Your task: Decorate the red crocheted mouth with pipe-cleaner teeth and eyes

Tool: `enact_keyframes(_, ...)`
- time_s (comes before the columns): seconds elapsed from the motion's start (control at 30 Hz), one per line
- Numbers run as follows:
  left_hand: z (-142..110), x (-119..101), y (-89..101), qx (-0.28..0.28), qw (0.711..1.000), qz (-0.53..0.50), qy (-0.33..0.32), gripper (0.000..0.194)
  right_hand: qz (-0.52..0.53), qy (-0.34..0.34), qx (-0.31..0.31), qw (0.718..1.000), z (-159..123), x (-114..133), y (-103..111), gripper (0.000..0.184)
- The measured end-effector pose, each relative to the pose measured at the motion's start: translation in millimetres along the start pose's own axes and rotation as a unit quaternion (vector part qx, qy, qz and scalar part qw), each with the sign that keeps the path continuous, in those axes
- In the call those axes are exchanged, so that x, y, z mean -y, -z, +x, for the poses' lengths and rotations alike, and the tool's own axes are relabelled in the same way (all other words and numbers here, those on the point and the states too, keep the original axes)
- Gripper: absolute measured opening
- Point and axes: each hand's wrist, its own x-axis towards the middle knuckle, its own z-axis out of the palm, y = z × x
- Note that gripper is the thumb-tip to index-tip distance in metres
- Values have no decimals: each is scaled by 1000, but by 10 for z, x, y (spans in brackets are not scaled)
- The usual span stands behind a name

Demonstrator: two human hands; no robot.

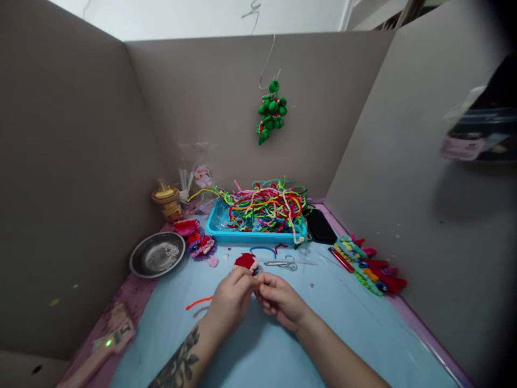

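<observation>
A small red crocheted piece with a pale pink edge and a bit of blue point(245, 262) sticks out beyond my fingers. My left hand point(233, 291) is closed on it, fingertips pinched together. Against those fingertips, my right hand point(280, 299) is also closed in a pinch; what lies between its fingers is hidden. Just past the hands lie scissors point(287, 265) with pale handles and a long thin needle-like rod point(305, 262). An orange strand point(198, 302) of yarn rests by my left wrist, with a greyish strand point(201, 311) below it.
A blue tray point(254, 237) heaped with colourful yarn scraps stands at the back, beside a black phone point(320, 226). Left are a metal bowl point(141, 261) with white bits, crocheted pieces point(201, 245) and a pink device point(109, 345). Right, crocheted strips point(365, 267) lie near a red pen-like item point(341, 260).
</observation>
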Motion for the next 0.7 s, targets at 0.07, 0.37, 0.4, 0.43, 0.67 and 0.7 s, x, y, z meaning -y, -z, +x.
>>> enact_keyframes(0.07, 7, -11, 3, -4, 1000, 1, 9, 20, 2, 0, -7, 1000, 8, -22, -1, 33)
enact_keyframes(0.37, 19, 6, 6, 8, 1000, 18, 17, 19, -14, 13, -27, 999, 36, -36, -4, 34)
enact_keyframes(0.4, 20, 2, 8, 8, 1000, 19, 16, 19, -15, 13, -26, 999, 37, -37, -3, 34)
enact_keyframes(0.43, 21, -1, 10, 6, 1000, 21, 14, 19, -16, 13, -26, 999, 37, -38, -1, 34)
enact_keyframes(0.67, 25, -6, 7, 9, 999, 40, 24, 18, -37, 38, -39, 998, 47, -61, 4, 34)
enact_keyframes(0.7, 27, -8, 5, 11, 998, 44, 35, 18, -46, 46, -47, 997, 50, -65, -2, 34)
